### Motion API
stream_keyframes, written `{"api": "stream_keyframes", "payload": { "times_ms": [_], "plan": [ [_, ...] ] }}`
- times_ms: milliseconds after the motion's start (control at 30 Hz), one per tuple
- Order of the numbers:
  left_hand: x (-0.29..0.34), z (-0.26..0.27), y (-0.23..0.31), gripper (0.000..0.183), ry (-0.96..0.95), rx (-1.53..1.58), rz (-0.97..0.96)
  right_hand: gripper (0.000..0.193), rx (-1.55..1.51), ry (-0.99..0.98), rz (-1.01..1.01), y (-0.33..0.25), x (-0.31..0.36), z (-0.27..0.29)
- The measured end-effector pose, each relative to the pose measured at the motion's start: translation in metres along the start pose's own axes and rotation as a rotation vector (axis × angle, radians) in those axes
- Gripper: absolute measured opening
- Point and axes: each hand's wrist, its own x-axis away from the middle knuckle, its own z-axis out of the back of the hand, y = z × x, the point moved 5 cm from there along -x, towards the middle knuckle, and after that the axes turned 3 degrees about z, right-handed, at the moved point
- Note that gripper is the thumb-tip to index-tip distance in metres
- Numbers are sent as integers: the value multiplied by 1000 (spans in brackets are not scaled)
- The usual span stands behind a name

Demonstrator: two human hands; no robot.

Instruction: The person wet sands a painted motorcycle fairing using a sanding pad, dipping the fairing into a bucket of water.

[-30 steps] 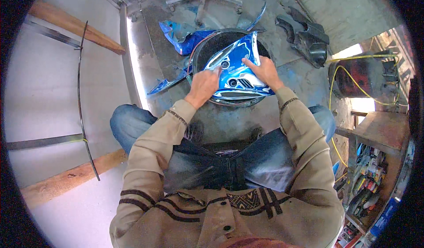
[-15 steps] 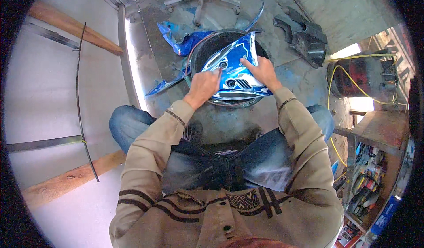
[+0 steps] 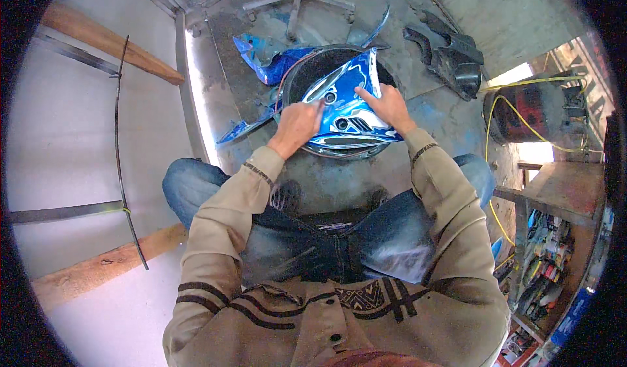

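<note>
A blue and white plastic fairing panel point(image 3: 358, 83) lies tilted across a round black tub point(image 3: 299, 84) in front of me. It has two round holes and a slotted vent, and pale patches run along its edges. My right hand point(image 3: 390, 110) grips the panel's right edge, thumb on the upper face and the other fingers hidden underneath. At the left edge, my left hand point(image 3: 299, 125) is closed, its knuckles up and its fingertips against the panel beside the upper hole. Whatever may lie under those fingers is hidden.
More blue fairing pieces point(image 3: 277, 66) lie left of the tub, and black molded plastic parts point(image 3: 450, 56) to its right. Behind stands a wheeled chair base point(image 3: 298, 4). A dark drum point(image 3: 532, 112) with a yellow hose and a cluttered wooden shelf point(image 3: 565, 187) are on the right.
My left hand has shifted slightly left and down along the panel's edge. The right hand and the panel stay nearly in place.
</note>
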Motion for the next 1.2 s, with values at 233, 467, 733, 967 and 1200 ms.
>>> {"api": "stream_keyframes", "payload": {
  "times_ms": [233,467,733,967,1200],
  "plan": [
    [2,8,17,22,-42,51,-61,67,51,45,19,11,-1,2],
    [3,0,5,29,1,106,-71,69,3,33,21,-3,2,2],
    [1,1,9,28,14,99,-33,70,37,12,8,-9,4,6],
    [4,5,15,28,-8,116,-85,71,46,34,-26,3,4,3],
    [3,6,18,27,11,74,-59,70,27,10,-5,-3,3,8]
  ]
}}
